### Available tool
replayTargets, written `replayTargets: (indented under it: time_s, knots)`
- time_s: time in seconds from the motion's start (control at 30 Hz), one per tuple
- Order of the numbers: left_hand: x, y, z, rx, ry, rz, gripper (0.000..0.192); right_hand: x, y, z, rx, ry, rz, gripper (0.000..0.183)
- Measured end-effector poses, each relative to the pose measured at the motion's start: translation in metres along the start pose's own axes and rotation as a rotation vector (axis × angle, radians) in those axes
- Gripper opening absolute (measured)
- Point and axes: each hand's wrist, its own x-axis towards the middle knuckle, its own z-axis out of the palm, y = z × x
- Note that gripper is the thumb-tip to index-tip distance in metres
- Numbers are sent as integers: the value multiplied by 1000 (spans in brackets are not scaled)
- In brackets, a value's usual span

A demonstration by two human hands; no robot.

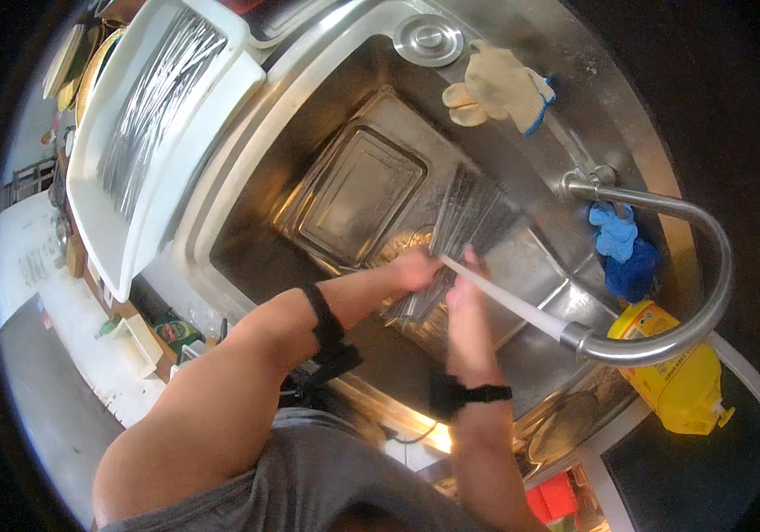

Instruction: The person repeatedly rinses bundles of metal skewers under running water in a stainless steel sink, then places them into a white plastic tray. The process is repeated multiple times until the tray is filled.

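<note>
My left hand (416,267) and my right hand (465,286) are over a stainless steel sink (240,246), both gripping a bundle of thin metal rods (449,219) that look like skewers, blurred at the far ends. Water (506,296) runs onto the bundle between my hands from the curved metal faucet (712,279). Beyond my hands, a rectangular metal tray or lid (370,193) lies in the sink. A white plastic bin (97,233) at the upper left holds many similar thin metal rods (167,100).
A round metal lid (428,40) and a cream work glove (496,86) with blue trim lie along the sink's far edge. Blue cloths (619,246) and a yellow plastic bottle (675,379) sit at the right, by the faucet. A white counter (67,332) holds small containers at the left.
</note>
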Motion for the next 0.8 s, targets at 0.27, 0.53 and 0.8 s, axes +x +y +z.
replayTargets:
  time_s: [0.27, 0.53, 0.8]
  knots:
    - [5, 24, -1, 510, -149, 441, 35, 8, -6, 10, -276, 35, 5, 36]
    - [27, -20, 6, 458, -104, 261, 33, -15, -5, 16, -99, -95, -40, 40]
    - [-7, 29, -1, 525, -183, 436, 40, 9, -19, -3, -138, -266, 227, 19]
